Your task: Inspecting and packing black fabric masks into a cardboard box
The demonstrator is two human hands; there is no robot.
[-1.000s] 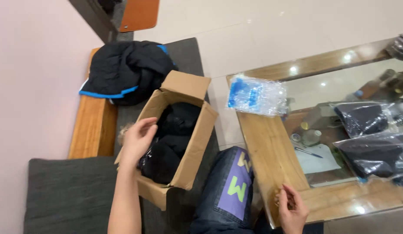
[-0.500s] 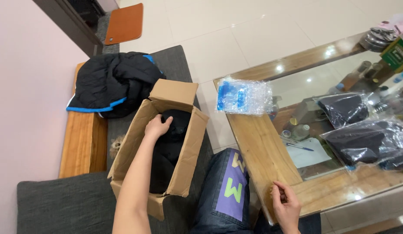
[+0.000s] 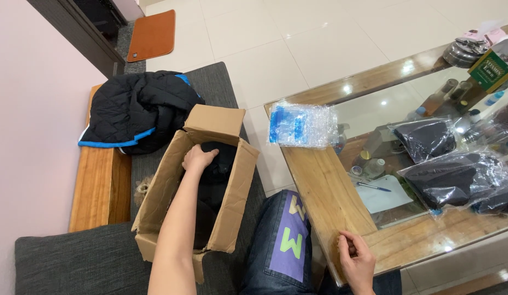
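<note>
On the grey sofa (image 3: 73,262), an open cardboard box (image 3: 196,188) stands beside the person's knee, its flaps raised. The left hand (image 3: 198,158) reaches down inside it, fingers curled onto the black clothes (image 3: 215,180) that fill the box; whether it actually grips them I cannot tell. The right hand (image 3: 357,261) rests at the near edge of the counter (image 3: 325,191), fingers loosely bent and touching the wood, clamped on nothing. A bubble-wrap pack (image 3: 302,124) lies at the counter's far left corner. Bagged dark clothes (image 3: 456,177) lie toward its right side. A black jacket (image 3: 139,109) is heaped just beyond the box.
</note>
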